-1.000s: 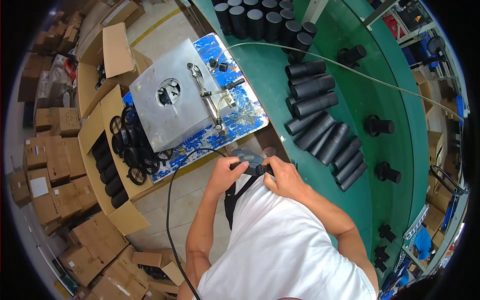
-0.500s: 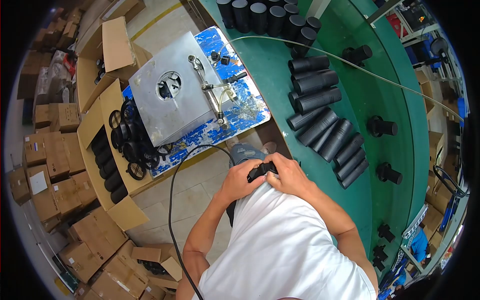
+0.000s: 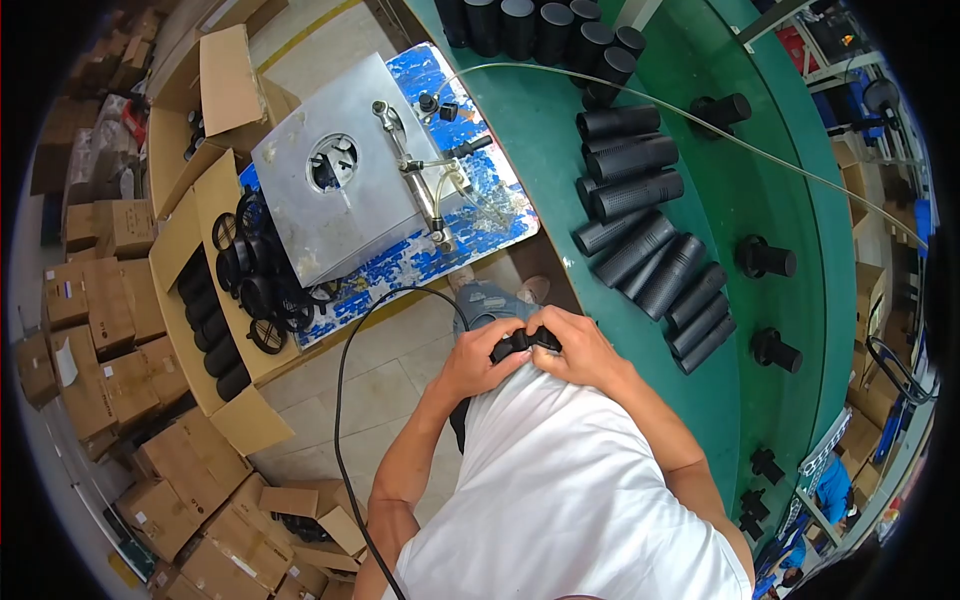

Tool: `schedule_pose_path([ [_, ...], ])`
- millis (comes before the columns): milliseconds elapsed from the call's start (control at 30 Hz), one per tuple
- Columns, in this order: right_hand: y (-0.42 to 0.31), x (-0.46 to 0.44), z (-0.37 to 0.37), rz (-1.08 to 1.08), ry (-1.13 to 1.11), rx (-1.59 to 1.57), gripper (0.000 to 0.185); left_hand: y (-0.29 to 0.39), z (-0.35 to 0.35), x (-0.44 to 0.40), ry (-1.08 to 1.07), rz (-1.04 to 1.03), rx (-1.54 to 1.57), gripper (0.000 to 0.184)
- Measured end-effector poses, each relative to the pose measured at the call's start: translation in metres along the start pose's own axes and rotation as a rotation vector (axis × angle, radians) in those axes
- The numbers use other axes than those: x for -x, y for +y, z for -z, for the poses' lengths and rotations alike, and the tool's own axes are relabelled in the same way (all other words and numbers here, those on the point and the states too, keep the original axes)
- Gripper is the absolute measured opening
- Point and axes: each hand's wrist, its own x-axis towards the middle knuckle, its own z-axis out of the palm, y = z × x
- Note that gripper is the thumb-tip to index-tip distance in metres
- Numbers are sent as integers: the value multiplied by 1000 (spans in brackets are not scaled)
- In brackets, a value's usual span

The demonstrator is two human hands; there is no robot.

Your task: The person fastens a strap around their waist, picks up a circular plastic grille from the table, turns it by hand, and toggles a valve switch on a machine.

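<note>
Close together at my waist, my left hand (image 3: pixel 481 360) and my right hand (image 3: pixel 577 346) grip a black buckle (image 3: pixel 522 341) between their fingers. The buckle lies at the top edge of the white shirt (image 3: pixel 580 480), and a dark strap hangs partly hidden beside my left hand. A thin black cable (image 3: pixel 340 420) arcs from near my left hand down past the left forearm. Both hands are closed, with the thumbs on the buckle.
A metal box (image 3: pixel 345 170) with a round opening stands on the blue worn board (image 3: pixel 510 205). Black cylinders (image 3: pixel 640 192) lie on the green table (image 3: pixel 560 190); others stand behind. An open carton (image 3: pixel 240 415) holds black parts. Cartons (image 3: pixel 90 380) are stacked left.
My hands have come closer together around the black buckle, and the left has turned inward. The view has shifted slightly, moving the table and box upward.
</note>
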Motion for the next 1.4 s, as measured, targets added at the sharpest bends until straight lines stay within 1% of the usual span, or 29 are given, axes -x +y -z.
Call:
schedule_pose_path([
  [67, 1, 2, -1, 13, 6, -19, 26, 0, -2, 3, 42, -19, -9, 39],
  [167, 2, 2, -4, 33, 11, -39, 25, 0, 0, 6, 28, -9, 25, 38],
  [267, 3, 4, -6, 47, 22, -36, 26, 1, -3, 11, 66, -9, 19, 34],
  [367, 1, 4, -9, 51, 41, -26, 26, 2, -13, 15, 136, 19, 37, 31],
  [467, 0, 8, -10, 34, 34, -21, 25, 1, -16, 20, 153, 15, 25, 31],
  [533, 0, 11, -9, 4, -13, -16, 27, 5, -14, 22, 127, -20, -43, 32],
  [667, -3, 12, -7, 0, -19, -20, 27, 11, -10, 23, 85, -49, -126, 32],
  [767, -3, 16, -6, -10, -22, -12, 27, 16, -3, 20, -7, -13, -198, 26],
  [867, 2, 13, -6, -12, -18, -1, 27, -2, 3, 21, -80, -16, -237, 18],
  [933, 1, 10, -5, -9, -14, 5, 26, -4, 6, 17, 47, -65, -215, 12],
  [967, 0, 11, -5, -23, -15, 5, 27, -4, 7, 17, 112, -89, -203, 13],
  [1067, -3, 10, -3, -66, -36, 4, 28, -11, 16, 22, 55, 61, -267, 23],
  [1133, -7, 7, 0, -97, -72, 6, 30, -13, 17, 24, 128, 221, -95, 31],
  [1233, -7, 4, -3, -22, -90, 2, 33, -10, 17, 22, 211, 408, 171, 40],
  [1300, -4, 4, -4, -26, -80, 7, 34, -3, 14, 16, 244, 522, 358, 45],
  [1400, -5, 3, -3, -34, -72, 14, 32, -17, 11, 21, 231, 450, 228, 42],
])
